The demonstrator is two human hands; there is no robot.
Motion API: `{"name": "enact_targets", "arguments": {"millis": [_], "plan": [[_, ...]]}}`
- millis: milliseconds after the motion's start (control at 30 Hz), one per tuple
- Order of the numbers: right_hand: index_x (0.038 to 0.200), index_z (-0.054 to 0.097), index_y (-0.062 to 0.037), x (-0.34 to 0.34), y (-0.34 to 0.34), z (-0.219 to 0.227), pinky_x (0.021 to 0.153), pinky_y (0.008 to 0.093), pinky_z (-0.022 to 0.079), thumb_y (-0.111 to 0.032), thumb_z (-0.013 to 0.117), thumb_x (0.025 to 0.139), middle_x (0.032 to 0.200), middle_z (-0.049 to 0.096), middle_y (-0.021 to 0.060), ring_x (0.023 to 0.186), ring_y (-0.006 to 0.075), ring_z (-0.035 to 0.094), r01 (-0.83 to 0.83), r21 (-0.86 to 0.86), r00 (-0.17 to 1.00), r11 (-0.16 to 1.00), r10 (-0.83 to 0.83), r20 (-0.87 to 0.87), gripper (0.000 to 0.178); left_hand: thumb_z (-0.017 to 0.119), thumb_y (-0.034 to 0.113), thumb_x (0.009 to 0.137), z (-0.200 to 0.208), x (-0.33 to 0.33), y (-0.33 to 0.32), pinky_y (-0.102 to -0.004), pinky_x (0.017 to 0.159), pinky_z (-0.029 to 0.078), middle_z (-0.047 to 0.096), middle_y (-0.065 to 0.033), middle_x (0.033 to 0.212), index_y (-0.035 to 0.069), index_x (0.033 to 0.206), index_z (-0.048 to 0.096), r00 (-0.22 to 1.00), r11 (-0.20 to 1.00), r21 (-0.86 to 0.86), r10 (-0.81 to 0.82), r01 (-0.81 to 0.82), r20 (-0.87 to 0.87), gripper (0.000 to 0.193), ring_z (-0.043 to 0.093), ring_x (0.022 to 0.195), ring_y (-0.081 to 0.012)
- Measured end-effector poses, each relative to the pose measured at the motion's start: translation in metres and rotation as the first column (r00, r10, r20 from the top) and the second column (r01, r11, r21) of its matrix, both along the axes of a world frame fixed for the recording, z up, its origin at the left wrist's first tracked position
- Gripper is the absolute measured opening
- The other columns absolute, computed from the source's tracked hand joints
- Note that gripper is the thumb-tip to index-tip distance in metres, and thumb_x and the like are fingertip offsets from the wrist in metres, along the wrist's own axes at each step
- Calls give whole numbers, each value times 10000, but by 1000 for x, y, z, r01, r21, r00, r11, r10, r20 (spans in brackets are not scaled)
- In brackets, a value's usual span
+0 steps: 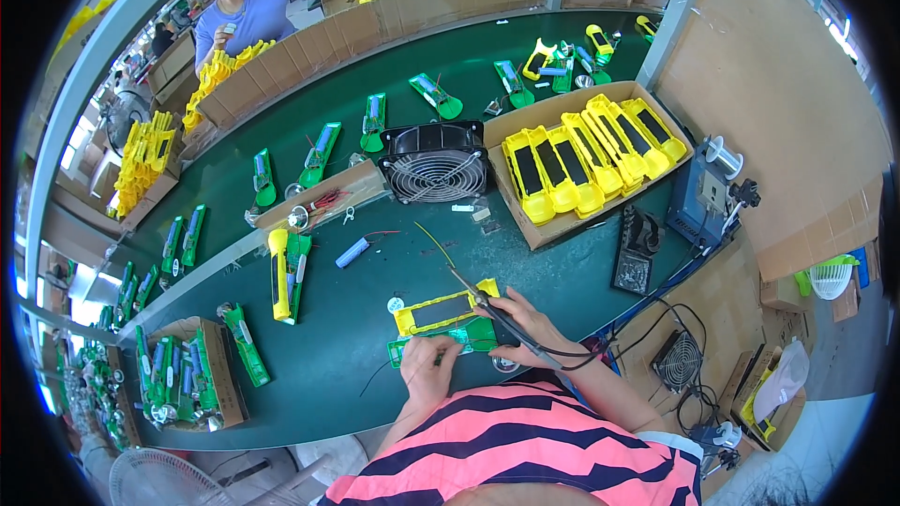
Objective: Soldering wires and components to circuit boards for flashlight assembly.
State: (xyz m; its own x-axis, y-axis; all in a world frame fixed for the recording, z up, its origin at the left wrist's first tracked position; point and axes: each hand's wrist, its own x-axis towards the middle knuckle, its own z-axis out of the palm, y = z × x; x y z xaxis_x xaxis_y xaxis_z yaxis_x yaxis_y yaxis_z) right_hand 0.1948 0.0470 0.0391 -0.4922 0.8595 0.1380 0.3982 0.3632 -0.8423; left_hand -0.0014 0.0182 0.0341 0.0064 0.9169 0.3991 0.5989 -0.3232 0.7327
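My right hand (530, 323) is wrapped around a soldering iron (511, 320) with a dark cable. The iron points up and away, and a thin yellowish strand runs from near its tip. My left hand (429, 367) pinches at the left part of an open green casing (480, 335) on the bench; what lies between the fingertips is too small to make out. A thin dark wire (375, 378) trails beside that hand. Just beyond the green casing lies a yellow frame with a dark panel (441, 311). A round silvery part (505, 364) sits under my right wrist.
A carton of yellow frames (525, 236) stands far right, next to a black fan (435, 173). A blue soldering station (701, 197) is at the right edge. Green casings line the belt (309, 112); more fill a box (234, 403) at left. Across the belt, a person (246, 14) works.
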Motion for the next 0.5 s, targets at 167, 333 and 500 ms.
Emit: {"name": "enact_targets", "arguments": {"millis": [167, 333, 500], "plan": [[1020, 545, -57, 4, -31, 2, 995, 436, 281, -156, 679, 690, 945, 594, 94, 884, 210, 587, 211, 119, 976, 970, -202, -85, 370, 699, 0, 588, 3, 1, 4, -300, 572, 409, 544, -44, 714, 54, 708, 615, 985, 986, 138, -76, 97, -155, 156, 505, 647, -199], [854, 593, -49, 12, -52, 9, 934, 455, 341, -88, 634, 728, 714, 630, 77, 640, 173, 612, 263, 255, 965, 931, -253, -71, 139, 675, -14, 602, 14, -9, 4, -310, 608, 422, 496, -91, 861, 22, 692, 596, 993, 991, -105, -96, 88, -72, 125, 505, 746, -224], [836, 587, -1, -10, -64, -32, 963, 421, 312, -34, 585, 739, 620, 636, 43, 710, 106, 601, 516, -298, 604, 803, -588, -539, 102, 664, -19, 594, 15, -8, 7, -318, 618, 429, 500, -97, 856, 19, 665, 576, 992, 981, -171, -103, 89, -75, 120, 515, 764, -238]]}}
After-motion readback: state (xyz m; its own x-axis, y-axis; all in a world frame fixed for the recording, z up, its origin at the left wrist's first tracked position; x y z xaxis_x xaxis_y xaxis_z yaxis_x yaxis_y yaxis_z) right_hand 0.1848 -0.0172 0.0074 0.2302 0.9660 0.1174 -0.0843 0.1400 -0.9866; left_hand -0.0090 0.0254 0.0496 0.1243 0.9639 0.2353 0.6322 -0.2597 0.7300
